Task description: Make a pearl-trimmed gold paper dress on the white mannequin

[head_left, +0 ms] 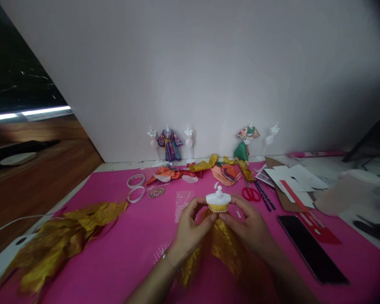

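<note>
A small white doll mannequin (218, 196) stands upright between my two hands, over the pink mat. It wears a golden-yellow dress (226, 245) with a row of pearl beads along its bodice. My left hand (193, 223) grips it from the left, thumb pressed at the bead row. From the other side my right hand (247, 221) grips it too, its thumb at the front of the bodice. The dress skirt hangs below my thumbs, its lower part blurred. Just beyond my left hand lies a clear sheet of stick-on pearls (182, 207).
Crumpled gold fabric (72, 232) lies at left, near two tape rolls (136, 194). Fabric scraps (226, 174), red scissors (251, 194) and dark pencils (266, 196) are behind my hands. Dressed mannequins (170, 143) stand by the wall. A black phone (312, 249) and papers (296, 179) lie right.
</note>
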`<state>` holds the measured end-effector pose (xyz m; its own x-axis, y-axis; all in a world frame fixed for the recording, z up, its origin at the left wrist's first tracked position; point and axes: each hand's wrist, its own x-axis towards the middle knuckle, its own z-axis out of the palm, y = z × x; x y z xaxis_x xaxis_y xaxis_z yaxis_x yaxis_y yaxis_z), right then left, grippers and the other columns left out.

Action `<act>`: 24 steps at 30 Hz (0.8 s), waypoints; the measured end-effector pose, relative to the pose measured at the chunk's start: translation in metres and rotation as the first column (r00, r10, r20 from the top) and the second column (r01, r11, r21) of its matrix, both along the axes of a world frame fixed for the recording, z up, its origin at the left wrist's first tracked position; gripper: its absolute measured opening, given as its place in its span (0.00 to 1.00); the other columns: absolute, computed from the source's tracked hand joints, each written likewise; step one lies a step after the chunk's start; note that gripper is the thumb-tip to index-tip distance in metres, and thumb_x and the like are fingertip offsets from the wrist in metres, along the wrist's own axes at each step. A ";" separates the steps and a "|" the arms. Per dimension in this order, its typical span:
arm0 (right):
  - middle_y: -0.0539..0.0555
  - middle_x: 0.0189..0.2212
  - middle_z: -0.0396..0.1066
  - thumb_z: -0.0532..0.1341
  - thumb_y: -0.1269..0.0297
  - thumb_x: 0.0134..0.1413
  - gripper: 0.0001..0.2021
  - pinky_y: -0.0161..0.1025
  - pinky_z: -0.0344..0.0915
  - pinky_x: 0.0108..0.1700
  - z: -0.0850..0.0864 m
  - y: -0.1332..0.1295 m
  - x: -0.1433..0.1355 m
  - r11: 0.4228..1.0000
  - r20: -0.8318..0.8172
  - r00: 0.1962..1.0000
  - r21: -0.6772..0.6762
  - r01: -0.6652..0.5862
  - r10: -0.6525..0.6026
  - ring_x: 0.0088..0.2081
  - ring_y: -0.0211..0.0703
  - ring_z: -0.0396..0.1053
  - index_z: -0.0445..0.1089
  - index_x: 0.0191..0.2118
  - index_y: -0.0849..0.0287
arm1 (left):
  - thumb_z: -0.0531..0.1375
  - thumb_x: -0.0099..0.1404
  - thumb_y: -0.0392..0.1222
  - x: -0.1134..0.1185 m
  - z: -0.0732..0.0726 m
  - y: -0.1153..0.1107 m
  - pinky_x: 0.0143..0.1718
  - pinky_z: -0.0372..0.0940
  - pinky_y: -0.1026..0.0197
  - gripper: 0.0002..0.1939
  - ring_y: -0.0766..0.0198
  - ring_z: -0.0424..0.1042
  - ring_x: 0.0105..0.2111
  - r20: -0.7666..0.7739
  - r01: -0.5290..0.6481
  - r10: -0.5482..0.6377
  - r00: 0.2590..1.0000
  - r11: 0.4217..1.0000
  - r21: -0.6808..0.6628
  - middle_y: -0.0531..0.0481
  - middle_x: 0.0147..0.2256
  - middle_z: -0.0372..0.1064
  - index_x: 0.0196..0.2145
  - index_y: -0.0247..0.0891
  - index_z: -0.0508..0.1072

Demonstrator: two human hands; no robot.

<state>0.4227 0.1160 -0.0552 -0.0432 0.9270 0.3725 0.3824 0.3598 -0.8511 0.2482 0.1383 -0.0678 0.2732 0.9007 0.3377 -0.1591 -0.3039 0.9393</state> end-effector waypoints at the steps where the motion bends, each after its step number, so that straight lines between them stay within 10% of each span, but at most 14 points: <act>1: 0.54 0.46 0.75 0.64 0.64 0.54 0.13 0.44 0.66 0.52 0.000 0.000 0.001 1.000 -0.008 1.000 -0.003 -0.005 0.005 0.51 0.50 0.70 0.72 0.46 0.55 | 0.64 0.62 0.39 0.000 0.001 -0.001 0.50 0.64 0.57 0.11 0.57 0.72 0.45 0.012 0.006 -0.006 1.000 1.000 -0.005 0.46 0.42 0.74 0.43 0.39 0.72; 9: 0.56 0.48 0.74 0.61 0.61 0.57 0.14 0.48 0.65 0.56 0.009 -0.003 0.000 0.991 -0.294 0.952 -0.072 -0.109 0.083 0.51 0.51 0.71 0.70 0.48 0.55 | 0.68 0.56 0.45 0.009 0.017 0.000 0.44 0.65 0.58 0.13 0.59 0.72 0.39 0.084 -0.042 0.055 0.995 0.988 -0.148 0.50 0.36 0.73 0.36 0.38 0.72; 24: 0.55 0.41 0.76 0.63 0.61 0.53 0.11 0.47 0.67 0.50 -0.005 0.011 -0.004 0.996 -0.265 0.964 -0.092 0.000 -0.024 0.46 0.51 0.72 0.73 0.43 0.56 | 0.66 0.55 0.42 0.014 0.018 0.002 0.38 0.64 0.61 0.09 0.61 0.69 0.34 0.023 -0.149 0.153 0.988 0.982 -0.118 0.51 0.31 0.71 0.32 0.38 0.71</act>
<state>0.4187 0.1268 -0.0606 0.0573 0.9572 0.2838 0.1424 0.2735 -0.9513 0.2622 0.1400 -0.0495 0.1221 0.9642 0.2353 -0.1498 -0.2164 0.9647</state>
